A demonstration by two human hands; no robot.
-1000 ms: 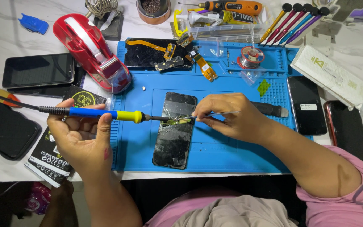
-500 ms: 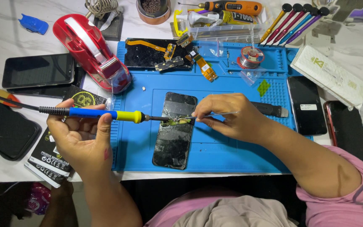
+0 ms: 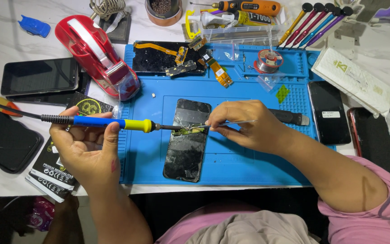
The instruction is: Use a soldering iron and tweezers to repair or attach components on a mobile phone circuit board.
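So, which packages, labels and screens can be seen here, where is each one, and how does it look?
Dark phone screen: left of the blue mat, flat, black rectangle.
Black packets: under the left hand, black with yellow and white print.
Opened phone: mat centre, black, cracked.
Phone with white label: mat's right edge, black.
White packet: far right, long, with a green mark.
Glue tube: top, yellow-black label.
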